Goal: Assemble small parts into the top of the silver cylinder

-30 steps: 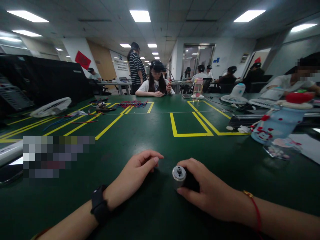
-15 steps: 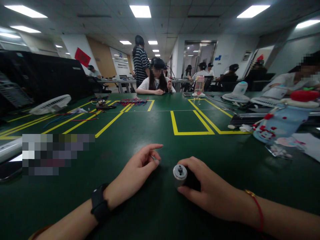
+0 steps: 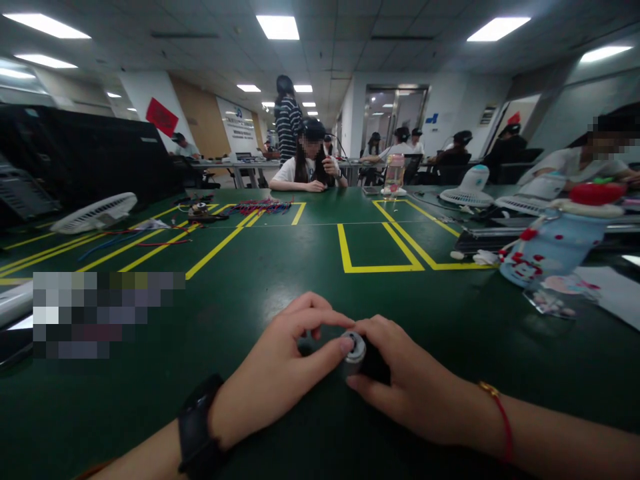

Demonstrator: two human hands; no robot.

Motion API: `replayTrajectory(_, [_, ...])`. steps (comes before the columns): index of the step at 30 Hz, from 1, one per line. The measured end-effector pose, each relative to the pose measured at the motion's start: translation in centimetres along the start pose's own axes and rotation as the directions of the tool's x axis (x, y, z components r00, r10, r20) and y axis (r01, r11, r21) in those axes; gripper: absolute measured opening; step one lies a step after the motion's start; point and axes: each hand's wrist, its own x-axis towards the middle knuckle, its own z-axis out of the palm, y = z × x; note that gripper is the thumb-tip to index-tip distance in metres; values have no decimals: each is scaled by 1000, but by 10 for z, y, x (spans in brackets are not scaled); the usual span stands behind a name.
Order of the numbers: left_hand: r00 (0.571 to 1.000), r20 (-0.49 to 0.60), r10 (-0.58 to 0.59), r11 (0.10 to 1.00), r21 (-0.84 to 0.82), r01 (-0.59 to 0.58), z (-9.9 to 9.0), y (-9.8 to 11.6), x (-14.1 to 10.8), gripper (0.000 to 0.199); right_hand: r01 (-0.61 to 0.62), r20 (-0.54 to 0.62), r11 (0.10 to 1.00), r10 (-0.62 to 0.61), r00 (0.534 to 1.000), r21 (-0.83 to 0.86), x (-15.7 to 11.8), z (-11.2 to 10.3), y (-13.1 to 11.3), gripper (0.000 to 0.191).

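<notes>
A small silver cylindrical motor (image 3: pixel 357 355) stands upright close to the green table (image 3: pixel 210 313), its end face turned up. My right hand (image 3: pixel 415 390) is closed around its right side, thumb in front and fingers behind. Against the top end rests the thumb of my left hand (image 3: pixel 280 363), covering part of the face and the shaft. The left index finger reaches over to the motor's far edge, near the right fingertips. My left wrist wears a black watch (image 3: pixel 199 420); a red cord bracelet (image 3: pixel 505 417) circles the right one.
Yellow tape (image 3: pixel 385 269) outlines areas on the table. Several wires (image 3: pixel 263 207) lie at the far left. A blue bottle (image 3: pixel 555 247) with a red lid, a clear packet (image 3: pixel 550 303) and white fans (image 3: pixel 467 190) stand to the right. A person (image 3: pixel 305 170) sits across the table.
My left hand has moved right, from apart in the air to touching the motor's top. My right hand still holds the motor. The view has shifted slightly.
</notes>
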Motion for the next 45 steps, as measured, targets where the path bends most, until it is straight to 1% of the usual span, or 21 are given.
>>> replayTrajectory(2, [1000,3,2,1000,-8,-2,1,2,1,13,-2,2,1000,2,1000,-6,0,0,0,32])
replayTrajectory(6, [1000,-21,-12,999,-48,11,-1,2,1,14,-21,5,1000,21,1000,-10,0,0,0,30])
replayTrajectory(9, [998,-46,-33,995,-94,29,-7,-3,-1,16,-24,7,1000,24,1000,-6,0,0,-1,32])
replayTrajectory(11, [997,-42,-59,995,-87,55,-13,-9,-3,17,-17,6,1000,17,1000,-2,-1,-1,-1,35])
replayTrajectory(14, [997,44,-65,998,-7,65,-19,-20,-5,16,-9,4,1000,9,1000,-2,-1,-1,-1,37])
replayTrajectory(17, [990,134,-34,996,92,22,-20,-30,-6,13,-13,2,1000,13,1000,-6,-1,-1,-1,37])
replayTrajectory(20, [979,205,-10,981,190,-30,-16,-36,-6,11,-17,1,1000,17,1000,0,-1,-1,-1,36])
replayTrajectory(23, [974,225,-12,974,225,-40,-15,-38,-6,11,-25,3,1000,25,1000,3,-1,-2,-2,36])
replayTrajectory(28, [970,242,-16,984,178,-28,-18,-37,-5,18,-32,11,999,31,999,14,0,-2,-1,36])
replayTrajectory(32, [975,218,-49,996,79,33,-23,-36,-4,18,-29,19,999,29,999,19,-1,-2,0,37])
replayTrajectory(33, [979,191,-71,997,53,62,-24,-36,-4,19,-27,16,999,27,1000,20,-1,-2,0,38])
replayTrajectory(35, [983,103,-150,989,1,151,-26,-39,-3,22,-30,15,999,29,999,22,-1,-3,0,39])
replayTrajectory(37, [973,1,-232,970,-67,232,-27,-42,-1,25,-42,20,999,42,999,23,-1,-3,0,38])
replayTrajectory(39, [963,-51,-264,958,-133,256,-28,-45,-1,25,-51,21,999,50,999,21,-2,-3,0,37])
replayTrajectory(40, [964,-48,-262,956,-146,253,-27,-46,0,25,-49,20,999,49,999,19,-2,-3,0,37])
replayTrajectory(41, [967,-27,-254,959,-140,248,-27,-46,0,25,-45,16,999,44,999,18,-2,-3,0,37])
replayTrajectory(43, [976,53,-211,974,-75,215,-26,-44,-1,23,-35,8,999,35,999,17,-2,-2,0,38])
replayTrajectory(45, [981,132,-143,990,13,143,-26,-42,-1,21,-33,6,999,33,999,16,-1,-2,-1,39])
